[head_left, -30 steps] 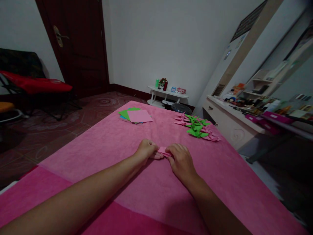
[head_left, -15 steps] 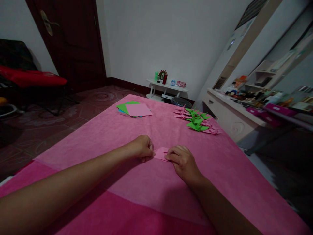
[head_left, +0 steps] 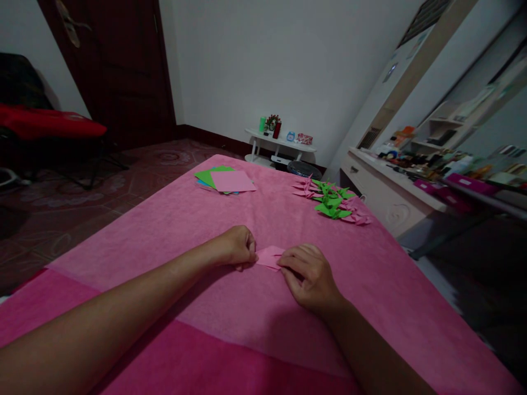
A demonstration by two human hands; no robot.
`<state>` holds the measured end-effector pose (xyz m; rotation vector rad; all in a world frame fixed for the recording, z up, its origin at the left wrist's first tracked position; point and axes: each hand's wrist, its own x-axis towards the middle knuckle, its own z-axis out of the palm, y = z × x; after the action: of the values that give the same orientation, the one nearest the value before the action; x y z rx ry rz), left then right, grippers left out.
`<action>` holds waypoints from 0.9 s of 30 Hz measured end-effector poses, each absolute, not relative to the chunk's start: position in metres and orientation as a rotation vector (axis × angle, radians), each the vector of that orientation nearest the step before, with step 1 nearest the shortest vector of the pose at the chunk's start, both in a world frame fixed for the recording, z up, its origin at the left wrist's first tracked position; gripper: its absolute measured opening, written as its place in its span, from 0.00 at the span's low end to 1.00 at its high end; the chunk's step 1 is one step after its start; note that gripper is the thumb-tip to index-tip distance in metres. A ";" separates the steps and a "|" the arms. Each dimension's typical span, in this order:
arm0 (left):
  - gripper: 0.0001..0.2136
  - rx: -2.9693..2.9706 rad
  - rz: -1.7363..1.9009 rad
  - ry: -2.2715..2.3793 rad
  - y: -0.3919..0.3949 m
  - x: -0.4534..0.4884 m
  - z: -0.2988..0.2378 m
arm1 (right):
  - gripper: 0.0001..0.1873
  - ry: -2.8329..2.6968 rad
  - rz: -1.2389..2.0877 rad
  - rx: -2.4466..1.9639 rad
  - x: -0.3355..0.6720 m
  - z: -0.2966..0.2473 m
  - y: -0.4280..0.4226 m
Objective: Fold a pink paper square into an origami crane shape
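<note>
A small folded piece of pink origami paper [head_left: 268, 258] lies on the pink cloth [head_left: 197, 219] between my two hands. My left hand [head_left: 240, 246] is closed and pinches the paper's left tip. From the other side, my right hand [head_left: 307, 271] grips the right end between thumb and fingers, which cover that part. Farther off to the left sits a stack of square paper sheets [head_left: 233, 181], pink on top with green and blue beneath. At the far right of the cloth stand several folded paper cranes [head_left: 332, 207], green and pink.
Beyond the table, a low white shelf [head_left: 280, 141] against the wall holds a small plant and containers. A white dresser [head_left: 387, 186] crowded with bottles stands along the right. On the left are a red folding chair [head_left: 49, 125] and a dark door [head_left: 119, 71].
The view has shifted slightly. My left hand has drifted a little to the left, and more of the pink paper shows between the hands. My right hand keeps its grip.
</note>
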<state>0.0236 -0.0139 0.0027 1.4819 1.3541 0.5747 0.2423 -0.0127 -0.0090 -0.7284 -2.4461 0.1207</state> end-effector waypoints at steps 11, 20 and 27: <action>0.06 1.766 0.349 1.577 -0.024 0.014 0.007 | 0.04 -2.423 0.130 -0.701 0.235 -0.017 -0.010; 0.11 2.033 0.238 1.810 -0.020 0.003 0.008 | 0.04 -2.452 0.149 -0.766 0.233 -0.018 -0.012; 0.16 2.589 0.643 1.285 -0.017 -0.001 0.003 | 0.04 -2.453 0.171 -0.756 0.234 -0.018 -0.011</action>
<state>-0.0011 -0.0168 0.0032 2.5887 1.2848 0.6432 0.2342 -0.0110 -0.0184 -0.7559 -2.4534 0.1705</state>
